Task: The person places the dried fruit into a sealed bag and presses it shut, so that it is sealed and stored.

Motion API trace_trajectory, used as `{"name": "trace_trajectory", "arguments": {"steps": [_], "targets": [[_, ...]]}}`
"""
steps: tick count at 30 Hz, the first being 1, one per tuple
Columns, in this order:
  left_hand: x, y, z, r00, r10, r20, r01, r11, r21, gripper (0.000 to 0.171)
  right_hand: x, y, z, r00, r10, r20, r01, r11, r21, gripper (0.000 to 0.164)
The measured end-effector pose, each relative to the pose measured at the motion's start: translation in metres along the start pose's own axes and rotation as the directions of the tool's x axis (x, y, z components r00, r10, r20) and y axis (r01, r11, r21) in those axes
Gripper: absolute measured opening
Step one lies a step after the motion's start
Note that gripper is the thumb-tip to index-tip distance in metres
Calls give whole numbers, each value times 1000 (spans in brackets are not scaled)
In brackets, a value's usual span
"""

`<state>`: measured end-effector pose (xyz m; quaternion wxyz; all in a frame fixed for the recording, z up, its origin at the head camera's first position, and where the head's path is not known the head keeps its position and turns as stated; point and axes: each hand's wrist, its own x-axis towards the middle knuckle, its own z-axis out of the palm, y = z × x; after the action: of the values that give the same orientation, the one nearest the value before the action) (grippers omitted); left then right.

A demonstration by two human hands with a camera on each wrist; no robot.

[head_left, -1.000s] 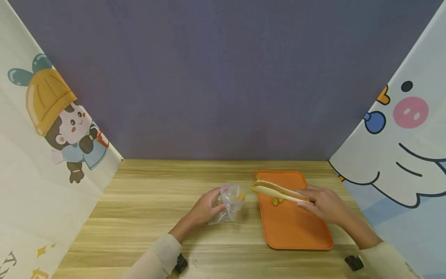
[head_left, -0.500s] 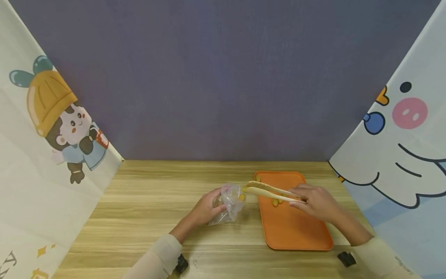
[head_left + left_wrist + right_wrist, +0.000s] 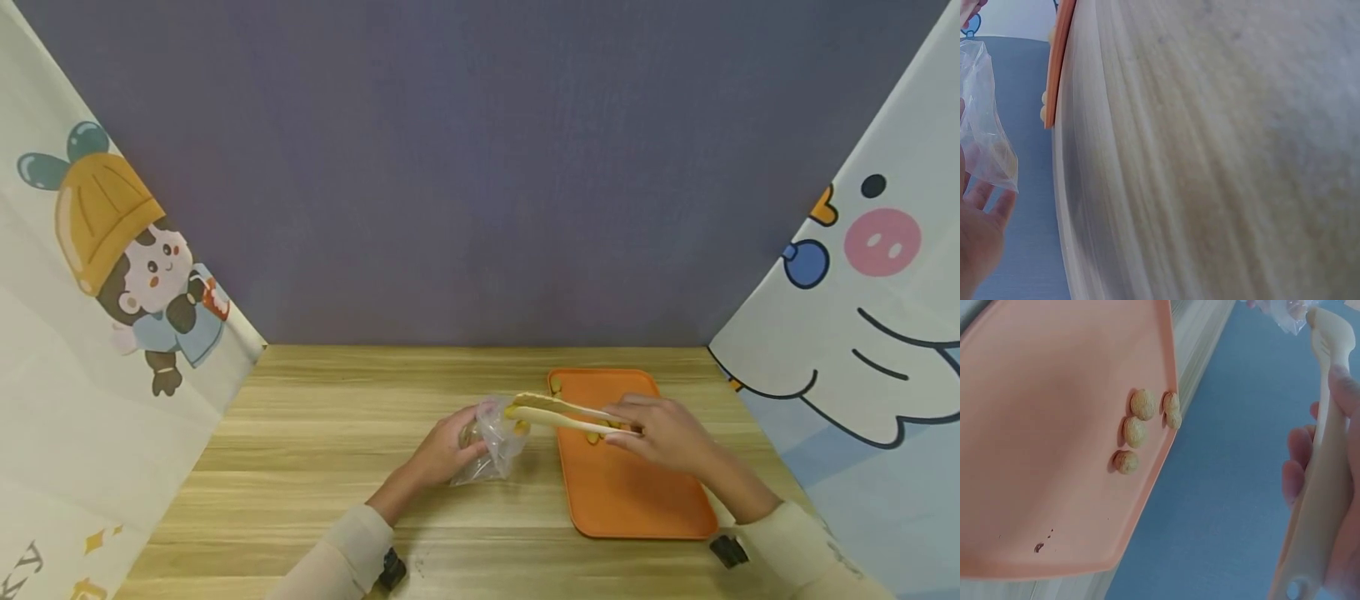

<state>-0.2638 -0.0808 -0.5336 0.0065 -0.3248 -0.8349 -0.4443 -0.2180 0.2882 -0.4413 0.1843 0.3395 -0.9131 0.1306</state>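
Note:
My left hand [image 3: 441, 450] grips a clear plastic bag [image 3: 491, 457] left of the orange tray, its mouth turned to the right. A yellowish-brown piece [image 3: 521, 427] shows at that mouth. Cream-coloured tongs [image 3: 561, 419] are held in my right hand [image 3: 660, 433], fingers and thumb around the handles. Their tips reach the bag's mouth, with a small yellowish piece [image 3: 512, 412] between them. Several knobbly tan pieces [image 3: 1134, 432], looking like unshelled peanuts, lie on the tray [image 3: 637, 500]. Bag contents are partly hidden by my left fingers.
The tray stands on a wood-grain table [image 3: 300, 467], right of centre. Dark crumbs [image 3: 1039, 547] lie on it. A grey-blue panel [image 3: 480, 208] rises behind the table, with printed white sheets [image 3: 885, 333] at both sides.
My right hand has moved left with the tongs, bringing their tips from over the tray's left edge to the bag's mouth. My left hand and the bag have stayed nearly still.

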Motion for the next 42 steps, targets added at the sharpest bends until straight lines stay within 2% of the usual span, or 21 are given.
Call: {"name": "trace_trajectory", "arguments": {"steps": [5,16,21,28,42], "targets": [[0,-1,0,1000,23,-15,-23,1000,-3,60,3,-2,4,1000,1,12,-1,1000,18,38],[0,-3,1,1000,-5,-15,5,1000,1,60,3,-1,7,1000,14,11,-14,1000,22,39],[0,-2,1,1000,-8,-23,8,1000,1,59,1,0,5,1000,23,2,-23,1000,16,40],[0,-5,1,1000,-7,-24,7,1000,12,60,-4,5,2,997,76,10,-76,997,5,39],[-2,-3,-2,999,-41,-12,41,999,14,68,-12,9,-6,995,102,-19,-102,994,-29,40]]}}
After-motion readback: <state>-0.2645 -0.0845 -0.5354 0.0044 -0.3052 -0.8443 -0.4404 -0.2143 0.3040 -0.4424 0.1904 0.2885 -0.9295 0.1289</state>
